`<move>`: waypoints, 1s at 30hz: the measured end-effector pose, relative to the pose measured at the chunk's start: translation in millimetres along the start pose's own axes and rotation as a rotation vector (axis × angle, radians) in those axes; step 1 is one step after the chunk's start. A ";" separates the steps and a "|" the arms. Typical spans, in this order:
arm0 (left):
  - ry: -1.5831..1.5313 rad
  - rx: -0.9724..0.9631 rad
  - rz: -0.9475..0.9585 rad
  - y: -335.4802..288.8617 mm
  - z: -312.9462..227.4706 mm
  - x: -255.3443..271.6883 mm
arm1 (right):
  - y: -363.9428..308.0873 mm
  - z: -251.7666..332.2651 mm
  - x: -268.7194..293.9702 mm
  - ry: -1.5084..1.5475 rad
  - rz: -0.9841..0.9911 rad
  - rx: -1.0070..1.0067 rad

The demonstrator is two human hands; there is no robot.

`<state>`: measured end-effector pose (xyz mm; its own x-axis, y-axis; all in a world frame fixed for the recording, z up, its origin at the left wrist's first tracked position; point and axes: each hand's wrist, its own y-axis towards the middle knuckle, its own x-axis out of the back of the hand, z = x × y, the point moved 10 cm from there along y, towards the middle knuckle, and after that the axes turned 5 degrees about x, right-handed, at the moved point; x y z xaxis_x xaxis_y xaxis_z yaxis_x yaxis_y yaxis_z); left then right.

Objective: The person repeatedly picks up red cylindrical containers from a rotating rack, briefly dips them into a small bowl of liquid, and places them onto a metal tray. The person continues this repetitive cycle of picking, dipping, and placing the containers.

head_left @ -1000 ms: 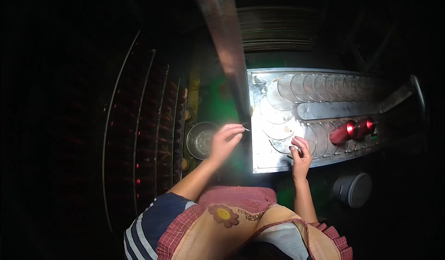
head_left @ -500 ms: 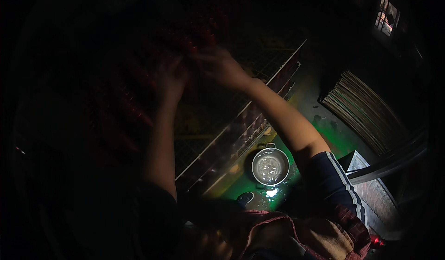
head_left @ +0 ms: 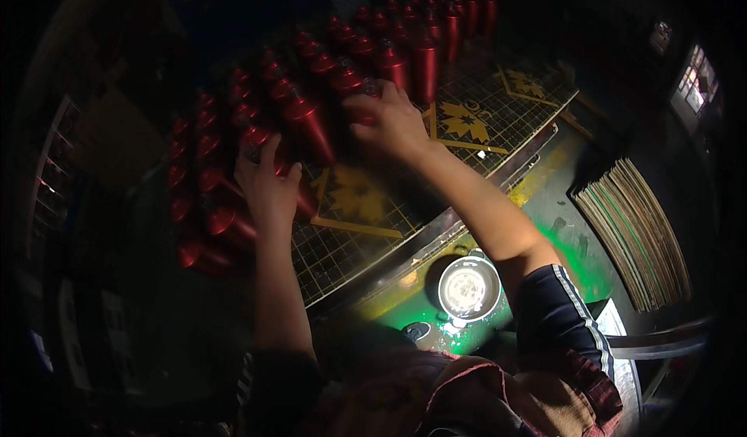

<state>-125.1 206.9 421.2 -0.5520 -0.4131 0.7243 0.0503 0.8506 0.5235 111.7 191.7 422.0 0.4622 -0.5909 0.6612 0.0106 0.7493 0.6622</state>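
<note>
Rows of shiny red, bottle-shaped pieces with narrow clear-looking tops stand close together on a dark table. My left hand [head_left: 268, 184] is at the near left rows, thumb and forefinger spread in a V, touching or just beside a red bottle [head_left: 255, 136]. Its other fingers are partly hidden. My right hand [head_left: 395, 126] curls its fingers round the upper part of another red bottle [head_left: 346, 79], slightly blurred. Between my hands a tapered red bottle [head_left: 307, 126] stands by itself at the front of the rows. Bottles at the near left [head_left: 222, 219] appear tilted by the lens.
The tabletop [head_left: 366, 238] has a grid and yellow leaf patterns. Below its edge, a metal pot [head_left: 469, 289] stands on the green-stained floor [head_left: 405, 324] near my shoe [head_left: 416, 332]. A stack of flat boards [head_left: 634, 235] lies at right, near a dark bar [head_left: 661, 342].
The scene is brighter, so the red bottles and table pattern now show clearly. The view has shifted, and my hands have moved apart, the right one rightward.
</note>
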 end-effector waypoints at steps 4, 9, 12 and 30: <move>0.105 -0.138 -0.033 -5.7 -5.8 7.8 | -55.2 -33.2 51.3 0.181 -0.309 -0.059; -0.520 -0.130 0.169 -54.4 -25.5 30.6 | -241.5 -129.8 118.7 0.958 -0.660 -0.677; -1.318 0.398 0.537 -98.7 -30.3 -45.5 | -348.5 -155.6 124.0 1.307 -0.901 -0.906; -1.295 1.962 1.594 -523.8 -70.5 -523.7 | -468.7 -152.6 77.3 2.226 -1.228 -0.563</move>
<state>196.4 -45.2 -200.6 -0.7535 -0.0821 -0.6523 0.6502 -0.2393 -0.7211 277.8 -159.6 109.0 -0.1431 0.0920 -0.9854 0.7208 0.6920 -0.0401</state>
